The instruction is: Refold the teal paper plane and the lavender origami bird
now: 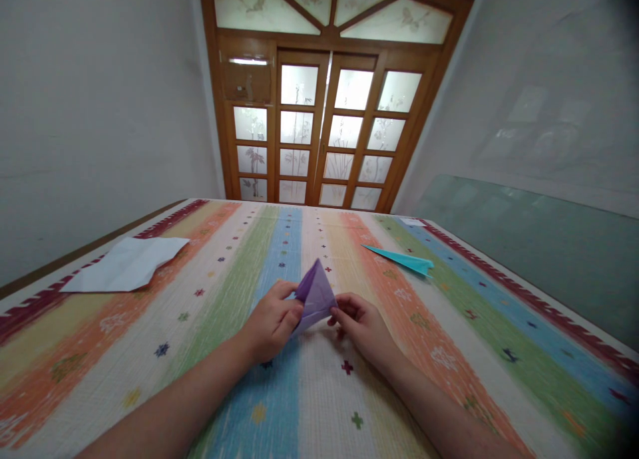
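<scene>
A folded piece of purple paper (317,295) is held up over the table, a pointed corner at its top. My left hand (276,318) grips its left side, the thumb pressed on the paper and the fingers partly hidden behind it. At the right corner, my right hand (360,320) pinches the paper between thumb and forefinger, with its other fingers curled. Beyond my right hand lies a turquoise folded paper plane (402,258), its narrow tip pointing left.
The table carries a striped, patterned cloth (214,392). A creased white sheet (127,265) lies at the left, and a small white paper (413,222) near the far right edge. Behind stand wooden doors (324,126) with glass panes; a pale green panel (529,239) runs along the right.
</scene>
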The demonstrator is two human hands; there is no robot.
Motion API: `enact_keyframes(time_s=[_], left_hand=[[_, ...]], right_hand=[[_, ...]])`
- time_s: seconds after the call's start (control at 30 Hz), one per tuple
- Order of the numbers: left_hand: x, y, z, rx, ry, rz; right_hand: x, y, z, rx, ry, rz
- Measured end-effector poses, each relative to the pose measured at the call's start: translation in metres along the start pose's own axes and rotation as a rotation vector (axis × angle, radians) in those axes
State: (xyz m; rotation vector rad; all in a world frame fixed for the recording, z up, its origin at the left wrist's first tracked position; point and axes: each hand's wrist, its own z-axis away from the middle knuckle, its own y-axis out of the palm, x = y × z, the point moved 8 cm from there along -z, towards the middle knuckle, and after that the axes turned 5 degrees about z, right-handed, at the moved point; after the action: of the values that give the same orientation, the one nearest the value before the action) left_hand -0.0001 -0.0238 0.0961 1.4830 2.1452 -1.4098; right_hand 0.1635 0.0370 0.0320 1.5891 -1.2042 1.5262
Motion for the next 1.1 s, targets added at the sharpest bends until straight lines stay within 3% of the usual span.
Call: enact_keyframes(time_s=[0.17,0.27,0.37,0.5,0.67,0.93,1.1], left_hand=[[0.024,-0.004,0.000,-0.133,-0.166,0.193],[0.022,-0.011,0.001,-0.180,-0.138,0.148],[0.004,-0.018,0.003,-0.189,-0.017,-0.075],[-0.025,-0.015,0.004,-0.111,0.161,-0.305],[-0.041,0.002,0.003,0.033,0.307,-0.434],[-0.040,0.020,0.005,0.216,0.347,-0.395],[-0.032,0.029,0.008,0.235,0.352,-0.413]], right_hand=[[-0.004,-0.002,0.002,-0.039,0.111,-0.158],[-0.009,-0.007,0.001,-0.088,0.166,-0.244],[-0.017,-0.010,-0.001,-0.108,0.199,-0.333],[-0.023,-0.008,-0.001,-0.098,0.250,-0.441],[-0.021,-0.003,-0.001,-0.054,0.264,-0.483],[-0.020,-0.001,0.001,-0.031,0.296,-0.542],[-0.016,0.007,0.005,0.046,0.329,-0.573]])
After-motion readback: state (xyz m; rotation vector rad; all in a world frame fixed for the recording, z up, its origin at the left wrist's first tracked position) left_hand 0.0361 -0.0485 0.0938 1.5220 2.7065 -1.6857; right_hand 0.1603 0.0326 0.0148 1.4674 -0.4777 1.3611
